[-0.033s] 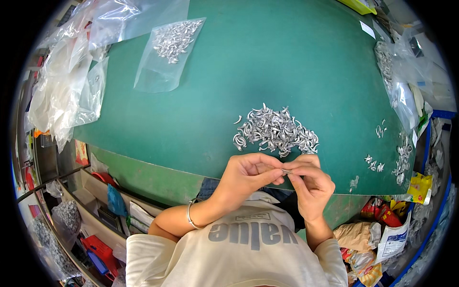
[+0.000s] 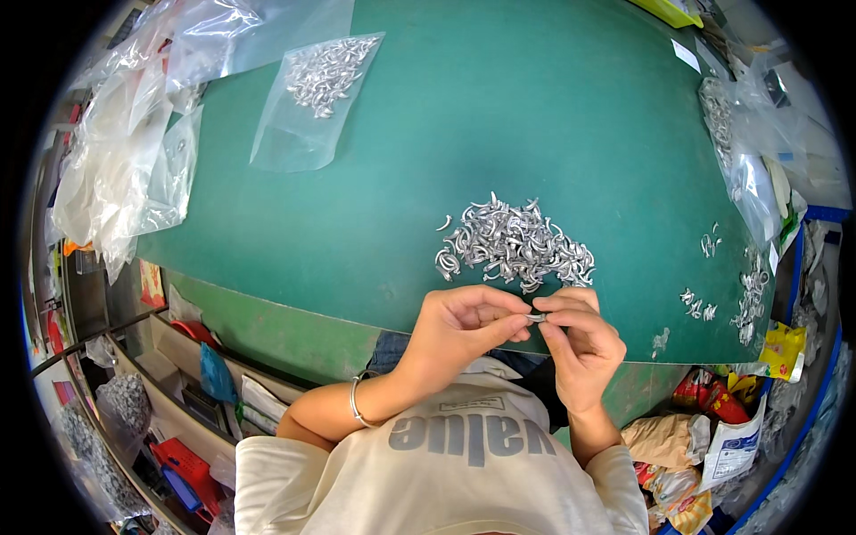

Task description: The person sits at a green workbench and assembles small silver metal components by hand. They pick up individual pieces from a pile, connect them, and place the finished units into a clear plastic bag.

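Small curved silver metal piece (image 2: 536,317): between your hands.
Left hand (image 2: 453,330): thumb and finger pinch one end.
Right hand (image 2: 581,343): fingertips grip the other.
Heaped curved silver pieces (image 2: 519,245): on green tabletop (image 2: 366,223), just beyond your hands.

Bare fingertips (image 2: 517,306) partly hide a small silver metal piece (image 2: 536,317); the top edge crops a yellow plastic container (image 2: 670,12).

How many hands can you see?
2: the left hand and the right hand, both pinching a small metal piece, near the pile of metal pieces.
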`<state>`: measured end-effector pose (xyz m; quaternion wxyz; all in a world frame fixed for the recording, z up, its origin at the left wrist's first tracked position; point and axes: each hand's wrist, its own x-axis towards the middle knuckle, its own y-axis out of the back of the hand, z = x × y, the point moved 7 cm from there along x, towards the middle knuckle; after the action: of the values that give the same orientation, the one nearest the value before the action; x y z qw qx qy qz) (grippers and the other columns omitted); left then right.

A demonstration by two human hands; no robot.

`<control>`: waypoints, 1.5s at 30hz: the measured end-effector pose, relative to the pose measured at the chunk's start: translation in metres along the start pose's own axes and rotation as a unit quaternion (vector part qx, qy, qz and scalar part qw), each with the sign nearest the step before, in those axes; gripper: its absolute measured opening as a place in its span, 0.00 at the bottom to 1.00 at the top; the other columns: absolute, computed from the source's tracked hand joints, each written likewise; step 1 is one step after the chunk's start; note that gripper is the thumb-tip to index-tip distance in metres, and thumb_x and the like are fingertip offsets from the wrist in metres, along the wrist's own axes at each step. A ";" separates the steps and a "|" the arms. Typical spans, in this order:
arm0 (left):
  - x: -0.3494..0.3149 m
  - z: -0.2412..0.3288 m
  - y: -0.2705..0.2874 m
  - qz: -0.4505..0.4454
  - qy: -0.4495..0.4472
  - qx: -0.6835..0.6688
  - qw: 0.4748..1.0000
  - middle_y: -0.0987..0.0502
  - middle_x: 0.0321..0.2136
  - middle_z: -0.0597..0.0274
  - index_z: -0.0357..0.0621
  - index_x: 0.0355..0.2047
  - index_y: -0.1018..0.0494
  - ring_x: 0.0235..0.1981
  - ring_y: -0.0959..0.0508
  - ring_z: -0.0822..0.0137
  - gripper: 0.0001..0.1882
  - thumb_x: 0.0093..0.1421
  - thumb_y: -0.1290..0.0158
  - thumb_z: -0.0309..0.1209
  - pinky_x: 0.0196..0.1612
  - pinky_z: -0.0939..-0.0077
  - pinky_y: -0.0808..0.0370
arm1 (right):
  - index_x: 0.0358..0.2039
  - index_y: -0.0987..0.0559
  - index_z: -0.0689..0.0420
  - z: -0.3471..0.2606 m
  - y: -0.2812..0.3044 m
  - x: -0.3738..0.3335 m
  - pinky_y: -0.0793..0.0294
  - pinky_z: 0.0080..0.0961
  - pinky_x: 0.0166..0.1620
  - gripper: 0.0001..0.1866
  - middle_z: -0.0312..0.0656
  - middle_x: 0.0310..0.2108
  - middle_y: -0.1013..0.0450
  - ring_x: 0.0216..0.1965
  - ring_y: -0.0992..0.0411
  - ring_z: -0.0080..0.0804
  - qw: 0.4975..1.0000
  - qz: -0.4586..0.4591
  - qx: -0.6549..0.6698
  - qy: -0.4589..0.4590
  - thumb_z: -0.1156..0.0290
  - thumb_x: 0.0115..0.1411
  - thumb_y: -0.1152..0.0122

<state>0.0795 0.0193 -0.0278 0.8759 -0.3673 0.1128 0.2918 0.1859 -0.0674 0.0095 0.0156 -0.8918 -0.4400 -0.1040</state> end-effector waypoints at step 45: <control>-0.014 0.039 -0.028 -0.039 -0.242 0.198 0.949 0.27 0.36 0.53 0.32 0.35 0.27 0.37 0.27 0.67 0.11 0.48 0.43 0.15 0.41 0.75 0.29 | 0.30 0.25 0.65 -0.033 0.002 0.005 0.35 0.28 0.40 0.10 0.45 0.29 0.26 0.34 0.31 0.35 0.998 0.023 -0.023 0.057 0.86 0.43 0.41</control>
<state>0.0840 0.0254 0.0222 0.9428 -0.1089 -0.0612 0.3092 0.1848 -0.0690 0.0434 0.0227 -0.8942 -0.4157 -0.1643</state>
